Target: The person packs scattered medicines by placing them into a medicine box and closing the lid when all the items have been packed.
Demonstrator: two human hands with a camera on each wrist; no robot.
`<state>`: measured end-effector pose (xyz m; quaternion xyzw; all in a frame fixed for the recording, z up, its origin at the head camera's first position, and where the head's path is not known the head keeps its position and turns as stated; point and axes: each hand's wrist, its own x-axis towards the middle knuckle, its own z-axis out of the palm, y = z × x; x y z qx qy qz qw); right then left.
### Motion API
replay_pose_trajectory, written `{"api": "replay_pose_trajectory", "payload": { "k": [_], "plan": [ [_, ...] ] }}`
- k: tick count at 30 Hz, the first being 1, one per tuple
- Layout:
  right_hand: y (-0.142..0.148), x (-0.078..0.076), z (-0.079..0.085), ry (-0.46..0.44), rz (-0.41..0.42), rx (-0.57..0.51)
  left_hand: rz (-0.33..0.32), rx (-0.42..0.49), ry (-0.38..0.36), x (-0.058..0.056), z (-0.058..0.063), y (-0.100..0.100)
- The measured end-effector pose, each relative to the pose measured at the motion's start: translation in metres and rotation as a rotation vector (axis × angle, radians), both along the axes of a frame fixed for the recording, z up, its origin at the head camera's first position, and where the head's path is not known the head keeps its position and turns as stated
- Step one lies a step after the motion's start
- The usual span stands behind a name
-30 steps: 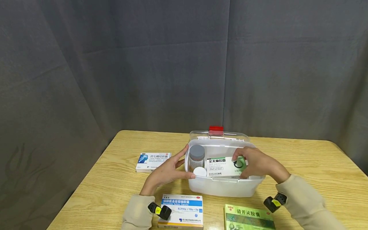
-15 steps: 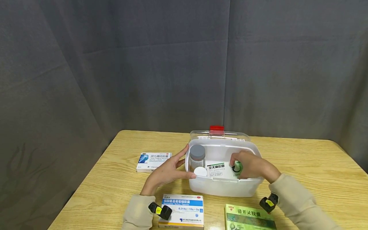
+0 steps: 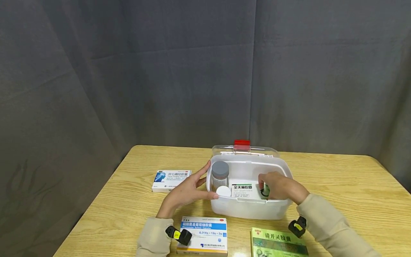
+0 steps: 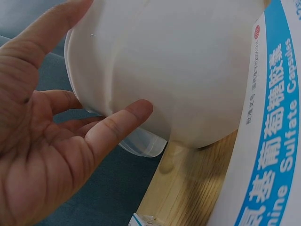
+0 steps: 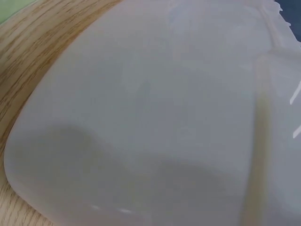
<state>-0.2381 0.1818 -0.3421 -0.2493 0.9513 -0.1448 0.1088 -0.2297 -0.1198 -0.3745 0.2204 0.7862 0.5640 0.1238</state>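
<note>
Medicine carton (image 3: 242, 191) sits low inside the white tub (image 3: 248, 208), printed face up. The right hand (image 3: 280, 185) reaches in and curls over its right end, apparently pinching it; the fingertips and thumb are largely hidden, perhaps since the tub's walls leave only that end easy to reach. The left hand (image 3: 186, 192) is spread, straight thumb and fingers against the tub's left end, likely to steady it.

At that end, a grey-capped bottle (image 3: 220, 171) and a round white cap (image 3: 223, 191) stand beside the carton, which leaves it the rest of the width. Behind the tub, the clear lid (image 3: 221, 150) with its red latch (image 3: 242, 142) leaves the mouth uncovered.

On the wooden surface (image 3: 337, 178), a white carton (image 3: 171, 180) lies beyond the left hand; nearer the person are a blue-banded carton (image 3: 205, 235) and a green carton (image 3: 277, 242), both within reach.
</note>
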Motion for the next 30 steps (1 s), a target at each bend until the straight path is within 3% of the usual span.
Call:
{"api": "replay_pose_trajectory", "payload": {
  "k": [6,14,22,30],
  "plan": [
    [-0.0011,0.0003,0.0002,-0.018,-0.029,0.020,0.002,0.009,-0.006,0.0003,-0.0004,0.0005],
    [-0.0007,0.0001,-0.0022,0.103,-0.036,-0.085,0.006,0.007,-0.006,0.0002,-0.0014,0.0001],
    [-0.0022,-0.0001,0.0035,0.135,-0.077,-0.150,0.000,0.004,0.006,-0.0001,-0.0011,-0.0002],
    [0.0012,-0.0005,0.0058,0.268,-0.054,-0.250,0.005,0.001,0.003,0.0001,-0.0007,0.0003]
  ]
}}
